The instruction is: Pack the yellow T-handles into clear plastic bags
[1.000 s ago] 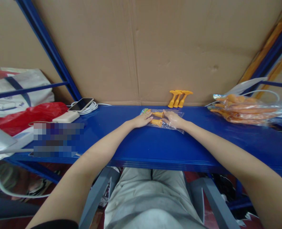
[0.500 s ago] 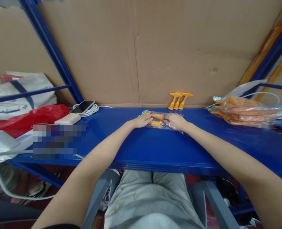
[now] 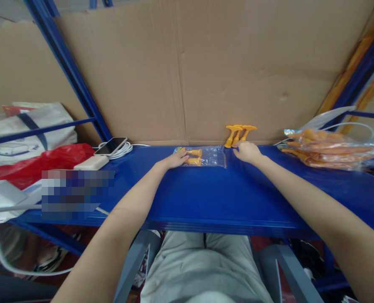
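Observation:
A clear plastic bag (image 3: 214, 156) lies flat on the blue table. Inside its left part are two orange-yellow handles (image 3: 193, 152), probably of toy hammers. My left hand (image 3: 175, 159) rests over the left end of the bag, fingers stretched out and lying on it. Three orange toy hammers (image 3: 229, 136) stand against the cardboard at the back, heads up. At the lower ends of the middle and right ones is my right hand (image 3: 249, 152), its fingers closed at a handle and partly hiding it.
Clear bags of orange pieces (image 3: 329, 147) are piled at the right. On the left are a phone (image 3: 111, 145) on a coiled white cable, a white box (image 3: 91, 163), a red plastic bag (image 3: 57, 156) and a cloth bag (image 3: 51, 122). Cardboard (image 3: 136, 75) backs the blue table (image 3: 212, 198).
My right hand has left the plastic bag and moved up to the toy hammers at the back. The bag and my left hand have shifted left. The bag's right part now lies uncovered.

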`<act>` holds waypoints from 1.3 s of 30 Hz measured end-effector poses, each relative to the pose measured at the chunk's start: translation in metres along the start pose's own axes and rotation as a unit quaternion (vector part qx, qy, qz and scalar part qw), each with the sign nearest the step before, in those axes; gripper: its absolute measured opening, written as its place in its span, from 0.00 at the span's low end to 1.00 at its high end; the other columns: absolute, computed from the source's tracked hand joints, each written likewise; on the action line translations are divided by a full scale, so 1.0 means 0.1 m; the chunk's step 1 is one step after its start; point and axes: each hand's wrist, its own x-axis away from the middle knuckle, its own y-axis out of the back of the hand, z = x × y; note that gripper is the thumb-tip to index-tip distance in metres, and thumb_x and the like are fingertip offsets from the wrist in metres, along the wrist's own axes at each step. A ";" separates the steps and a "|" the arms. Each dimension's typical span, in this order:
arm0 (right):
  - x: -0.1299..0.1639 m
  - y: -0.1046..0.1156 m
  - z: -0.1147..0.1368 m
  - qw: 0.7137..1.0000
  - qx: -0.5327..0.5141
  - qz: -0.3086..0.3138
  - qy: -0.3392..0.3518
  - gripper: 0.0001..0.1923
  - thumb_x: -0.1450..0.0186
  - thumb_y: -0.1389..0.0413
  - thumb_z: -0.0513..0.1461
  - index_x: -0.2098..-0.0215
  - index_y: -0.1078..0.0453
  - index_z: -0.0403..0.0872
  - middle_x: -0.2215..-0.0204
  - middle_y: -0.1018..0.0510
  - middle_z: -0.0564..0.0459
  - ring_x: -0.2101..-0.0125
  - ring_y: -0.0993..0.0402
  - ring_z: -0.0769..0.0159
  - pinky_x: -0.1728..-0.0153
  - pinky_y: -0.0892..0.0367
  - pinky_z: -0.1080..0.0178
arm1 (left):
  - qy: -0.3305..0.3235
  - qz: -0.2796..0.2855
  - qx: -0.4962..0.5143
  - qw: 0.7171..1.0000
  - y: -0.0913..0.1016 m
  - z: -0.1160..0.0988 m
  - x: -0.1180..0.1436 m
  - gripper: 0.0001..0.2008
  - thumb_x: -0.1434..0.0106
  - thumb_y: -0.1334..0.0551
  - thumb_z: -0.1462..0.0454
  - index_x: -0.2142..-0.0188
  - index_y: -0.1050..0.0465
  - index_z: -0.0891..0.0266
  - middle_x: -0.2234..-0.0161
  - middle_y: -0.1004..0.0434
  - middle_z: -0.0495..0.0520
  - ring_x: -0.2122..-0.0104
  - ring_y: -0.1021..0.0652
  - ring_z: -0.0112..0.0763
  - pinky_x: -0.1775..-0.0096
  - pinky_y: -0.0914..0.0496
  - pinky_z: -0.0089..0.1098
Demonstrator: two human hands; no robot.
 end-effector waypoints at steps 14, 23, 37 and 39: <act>-0.67 -0.27 -0.12 0.989 0.024 -0.143 0.043 0.29 0.34 0.55 0.38 0.35 0.46 0.41 0.35 0.43 0.35 0.39 0.48 0.43 0.43 0.52 0.38 | -0.025 -0.028 0.024 0.999 -0.09 0.08 -0.07 0.33 0.33 0.61 0.51 0.35 0.43 0.64 0.32 0.47 0.54 0.32 0.49 0.37 0.34 0.55 0.36; -0.67 -0.22 0.04 0.988 0.021 -0.151 0.003 0.26 0.31 0.56 0.39 0.37 0.45 0.36 0.40 0.38 0.31 0.44 0.42 0.44 0.48 0.45 0.47 | -0.002 -0.012 0.011 1.000 -0.06 0.01 -0.04 0.33 0.32 0.61 0.54 0.33 0.48 0.69 0.31 0.53 0.57 0.32 0.51 0.36 0.34 0.57 0.34; -0.10 -0.10 -0.05 1.000 0.022 0.006 -0.001 0.21 0.34 0.56 0.37 0.44 0.35 0.42 0.54 0.22 0.34 0.54 0.24 0.48 0.56 0.33 0.54 | -0.014 -0.013 0.008 1.000 -0.07 0.04 -0.07 0.33 0.33 0.61 0.54 0.33 0.49 0.68 0.31 0.55 0.57 0.32 0.52 0.35 0.34 0.57 0.35; -0.04 -0.17 -0.07 0.999 0.017 0.024 0.013 0.22 0.33 0.56 0.38 0.42 0.37 0.44 0.53 0.23 0.35 0.53 0.25 0.48 0.55 0.33 0.53 | -0.010 -0.010 0.006 1.000 -0.06 0.02 -0.05 0.33 0.33 0.61 0.55 0.33 0.49 0.68 0.31 0.55 0.57 0.32 0.52 0.35 0.34 0.57 0.35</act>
